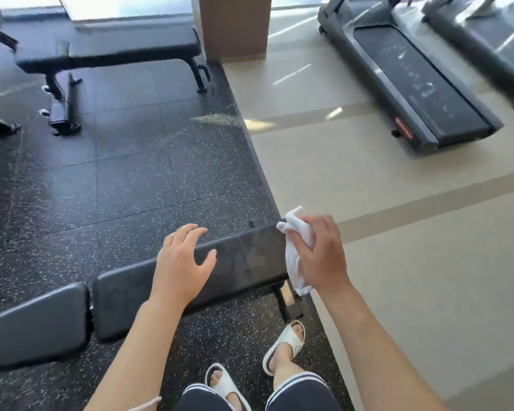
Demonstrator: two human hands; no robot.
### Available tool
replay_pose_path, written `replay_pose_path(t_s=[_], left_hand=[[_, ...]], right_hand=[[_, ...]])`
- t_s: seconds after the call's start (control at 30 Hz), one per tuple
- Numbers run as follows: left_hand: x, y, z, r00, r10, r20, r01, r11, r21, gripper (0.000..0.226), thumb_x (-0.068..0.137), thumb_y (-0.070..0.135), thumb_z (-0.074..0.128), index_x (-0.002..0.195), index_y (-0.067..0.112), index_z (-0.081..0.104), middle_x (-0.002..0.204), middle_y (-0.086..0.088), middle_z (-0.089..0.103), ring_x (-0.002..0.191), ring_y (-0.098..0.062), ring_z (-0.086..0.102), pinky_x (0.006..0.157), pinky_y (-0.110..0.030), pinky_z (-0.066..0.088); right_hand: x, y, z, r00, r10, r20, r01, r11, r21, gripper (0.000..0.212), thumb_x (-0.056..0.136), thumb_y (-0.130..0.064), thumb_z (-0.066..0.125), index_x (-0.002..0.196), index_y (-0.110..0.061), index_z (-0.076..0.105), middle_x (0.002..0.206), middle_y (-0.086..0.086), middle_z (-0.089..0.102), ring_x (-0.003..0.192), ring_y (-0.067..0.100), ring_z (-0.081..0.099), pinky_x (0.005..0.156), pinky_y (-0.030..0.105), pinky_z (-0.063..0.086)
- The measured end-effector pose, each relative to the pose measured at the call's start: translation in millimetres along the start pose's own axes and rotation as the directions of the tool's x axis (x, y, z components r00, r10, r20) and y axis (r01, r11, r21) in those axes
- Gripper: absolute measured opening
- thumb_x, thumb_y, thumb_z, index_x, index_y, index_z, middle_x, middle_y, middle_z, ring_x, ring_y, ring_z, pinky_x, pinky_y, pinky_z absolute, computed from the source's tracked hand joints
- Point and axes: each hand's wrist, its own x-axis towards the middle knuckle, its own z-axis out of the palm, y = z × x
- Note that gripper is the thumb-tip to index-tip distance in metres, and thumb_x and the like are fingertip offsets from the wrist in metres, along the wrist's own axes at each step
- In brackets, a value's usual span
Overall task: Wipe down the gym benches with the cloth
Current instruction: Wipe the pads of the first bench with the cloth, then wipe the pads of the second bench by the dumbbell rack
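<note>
While my left hand (181, 264) hovers open over the near bench (125, 289), my right hand (319, 256) grips the cloth (294, 232) bunched at its end; another bench (110, 51) stands across the floor (131, 161).

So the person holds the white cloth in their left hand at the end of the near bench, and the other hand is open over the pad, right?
Not quite: the head view shows the cloth in the right hand, not the left. It is at the end of the near bench, and the left hand is the open one over the pad.
</note>
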Motion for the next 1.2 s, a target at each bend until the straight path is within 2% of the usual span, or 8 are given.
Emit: replay_pose_path(t_s=[0.17,0.3,0.43,0.57,0.67,0.8,0.97,1.2], left_hand=[[-19.4,-12.3,-79.6,0.995,-0.038,-0.097,0.037,0.999,-0.014,0.05,0.095,0.033,0.074,0.141,0.019,0.062,0.149,0.0,0.055,0.139,-0.029,0.045,0.116,-0.053,0.042],[-37.3,-25.2,-129.4,0.976,-0.101,-0.192,0.096,0.995,-0.036,0.049,0.096,0.031,0.073,0.142,0.018,0.061,0.148,0.0,0.054,0.137,-0.029,0.045,0.116,-0.051,0.042],[-58.4,-34.3,-160.1,0.943,-0.164,-0.291,0.162,0.986,-0.03,0.048,0.096,0.027,0.075,0.141,0.015,0.062,0.148,-0.003,0.055,0.137,-0.031,0.045,0.116,-0.05,0.04],[-83.1,-38.9,-175.4,0.896,-0.246,-0.37,0.254,0.967,-0.027,0.048,0.095,0.028,0.075,0.14,0.016,0.063,0.148,-0.003,0.056,0.137,-0.032,0.046,0.115,-0.053,0.042],[-100.1,-41.8,-181.3,0.851,-0.295,-0.435,0.311,0.95,-0.035,0.047,0.094,0.028,0.077,0.137,0.017,0.064,0.145,-0.004,0.057,0.135,-0.032,0.05,0.112,-0.057,0.044],[-127.3,-39.8,-189.1,0.756,-0.394,-0.523,0.425,0.903,-0.067,0.045,0.093,0.026,0.077,0.136,0.018,0.065,0.143,-0.003,0.058,0.132,-0.034,0.051,0.113,-0.052,0.043],[-172.1,-43.1,-203.3,0.647,-0.506,-0.571,0.559,0.824,-0.096,0.046,0.095,0.031,0.072,0.138,0.02,0.063,0.146,0.0,0.056,0.131,-0.03,0.047,0.112,-0.051,0.044],[-241.6,-87.3,-239.4,0.525,-0.571,-0.631,0.662,0.74,-0.12,0.044,0.096,0.033,0.072,0.137,0.02,0.063,0.146,0.0,0.057,0.134,-0.03,0.047,0.113,-0.051,0.043]], right_hand=[[10.8,-65.5,-2.4,0.99,-0.139,-0.006,0.139,0.99,-0.014,0.026,0.096,-0.036,0.077,0.115,-0.021,0.068,0.109,-0.008,0.056,0.104,0.019,0.056,0.096,0.037,0.05],[21.1,-107.4,7.2,0.97,-0.233,0.066,0.232,0.972,0.023,0.029,0.096,-0.034,0.079,0.116,-0.018,0.068,0.109,-0.004,0.057,0.103,0.019,0.057,0.094,0.03,0.048],[37.2,-141.7,20.1,0.931,-0.345,0.115,0.337,0.938,0.085,0.028,0.096,-0.029,0.077,0.118,-0.014,0.068,0.11,-0.002,0.056,0.103,0.022,0.058,0.095,0.035,0.049],[51.5,-165.7,33.5,0.883,-0.426,0.195,0.399,0.902,0.165,0.027,0.096,-0.026,0.077,0.12,-0.018,0.068,0.112,-0.001,0.056,0.105,0.026,0.058,0.097,0.039,0.049],[60.7,-184.3,42.5,0.835,-0.497,0.237,0.454,0.865,0.216,0.025,0.096,-0.027,0.077,0.118,-0.02,0.068,0.111,-0.004,0.056,0.102,0.022,0.055,0.094,0.034,0.046],[67.0,-208.3,58.7,0.76,-0.55,0.346,0.481,0.834,0.27,0.027,0.097,-0.03,0.075,0.119,-0.016,0.068,0.111,-0.003,0.055,0.104,0.021,0.053,0.091,0.029,0.041],[60.2,-241.8,94.2,0.661,-0.616,0.429,0.504,0.787,0.355,0.029,0.097,-0.027,0.075,0.122,-0.013,0.068,0.113,0.0,0.057,0.11,0.025,0.055,0.098,0.039,0.047],[15.9,-313.1,155.5,0.545,-0.689,0.477,0.523,0.725,0.449,0.029,0.098,-0.029,0.076,0.121,-0.013,0.068,0.113,-0.002,0.056,0.11,0.023,0.054,0.097,0.04,0.047]])
